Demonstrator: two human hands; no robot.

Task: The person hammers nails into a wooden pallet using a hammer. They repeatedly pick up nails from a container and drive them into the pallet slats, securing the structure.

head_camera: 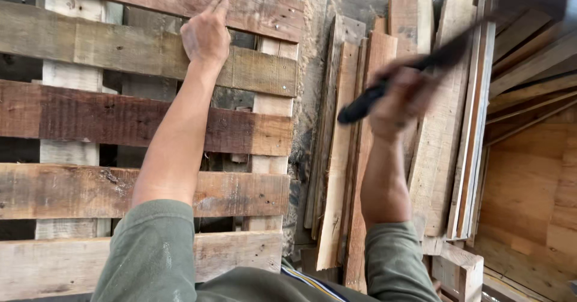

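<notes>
- While the person leans over, the left hand (206, 34) lies spread and flat on a weathered brown slat of the wooden pallet (144, 118).
- Raised and blurred, the right hand (399, 100) is clenched round the black handle of a long dark tool (415, 70), above loose reddish-brown planks (360, 176) just beside the pallet.

A wooden pallet (150, 128) is lying flat — weathered slats running crosswise, gaps showing between them, one darker reddish board in the middle. A long dark tool (415, 67) is slanting above loose planks — motion-blurred, its shape unclear.
</notes>
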